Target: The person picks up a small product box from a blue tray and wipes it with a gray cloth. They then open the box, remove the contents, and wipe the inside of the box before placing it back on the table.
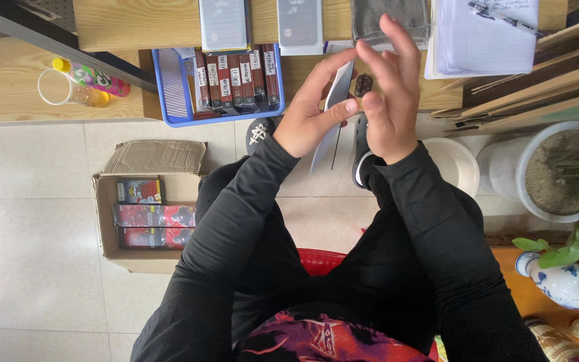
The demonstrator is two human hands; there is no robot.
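Note:
My left hand (306, 114) grips a thin, flat grey-white slab (330, 131), held edge-on and pointing down toward the floor. My right hand (389, 94) is right beside it with fingers spread upward, its thumb and palm touching the slab's upper part. Both hands are raised over the front edge of a wooden table (122, 23), above my knees. Black sleeves cover both arms.
A blue basket (162, 84) of dark flat boxes sits on the table, with two grey cases (222, 23), a grey cloth (390, 17) and a notepad (487, 37). An open cardboard box (105, 221) stands on the tiled floor at left. Plant pots (557, 171) stand at right.

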